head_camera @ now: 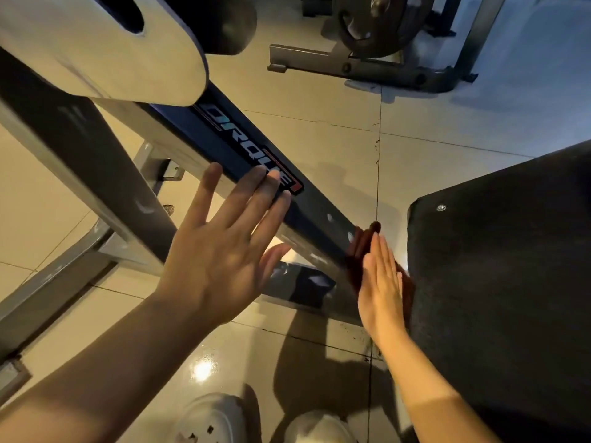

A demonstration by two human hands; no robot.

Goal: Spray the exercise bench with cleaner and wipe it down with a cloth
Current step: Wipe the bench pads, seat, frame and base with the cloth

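The exercise bench's grey metal frame beam (323, 225) runs diagonally from upper left to lower right and carries a dark logo sticker. My left hand (220, 247) is flat, its straight fingertips resting on the beam over the sticker. My right hand (380, 286) lies flat with straight fingers and presses a dark red-brown cloth (361, 247) against the lower end of the beam. The bench's black padded seat (499, 282) fills the right side. No spray bottle is in view.
A pale rounded pad (105, 49) of the bench hangs at the upper left. Another machine's base with a weight plate (371, 27) stands at the top. Glossy tiled floor (319, 129) lies below. My two pale shoes (211, 420) show at the bottom edge.
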